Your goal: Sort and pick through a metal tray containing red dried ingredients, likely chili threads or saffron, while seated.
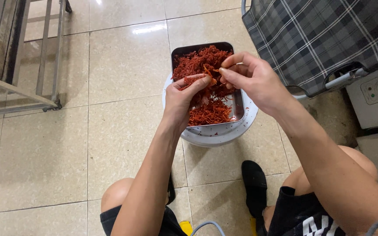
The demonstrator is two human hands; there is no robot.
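I sit over a shiny beige tile floor [123, 144]. A round white plastic tub [217, 135] stands on it, with a shiny metal square tray [239, 102] on top, full of red stringy shreds [208, 111]. My left hand [182, 98] and right hand [252, 78] both pinch a small clump of shreds [210, 73] above the tray.

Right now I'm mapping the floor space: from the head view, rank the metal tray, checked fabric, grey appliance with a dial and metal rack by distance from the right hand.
1. Metal tray, just under the right hand.
2. Checked fabric, upper right.
3. Grey appliance, far right.
4. Metal rack, far left.
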